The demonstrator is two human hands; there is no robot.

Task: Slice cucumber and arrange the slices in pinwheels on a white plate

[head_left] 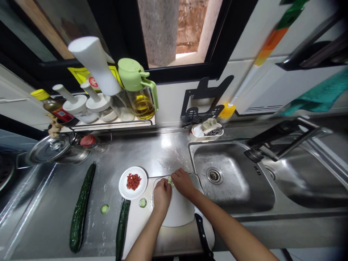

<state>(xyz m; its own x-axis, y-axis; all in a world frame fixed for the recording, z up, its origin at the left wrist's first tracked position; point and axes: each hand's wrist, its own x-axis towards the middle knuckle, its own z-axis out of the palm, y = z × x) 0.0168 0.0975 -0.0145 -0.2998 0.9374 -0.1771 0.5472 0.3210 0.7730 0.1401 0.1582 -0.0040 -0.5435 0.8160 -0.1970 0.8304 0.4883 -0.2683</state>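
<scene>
My left hand [161, 195] and my right hand [182, 182] meet over the far edge of a white cutting board [178, 214], fingers pinched together on a small pale green vegetable piece [170, 181]. A white plate [127, 192] with chopped red bits [133, 181] sits just left of the hands. Between plate and board lies a cucumber slice [143, 202]. A black-handled knife [202, 235] rests on the board's near right side under my right forearm.
One whole cucumber [81, 208] and a second [122, 228] lie on the steel counter, with another slice [104, 208] between them. A sink [231, 177] with a tap [282, 139] is at right. Oil and sauce bottles [138, 90] line the back shelf; a pot lid [50, 148] sits at left.
</scene>
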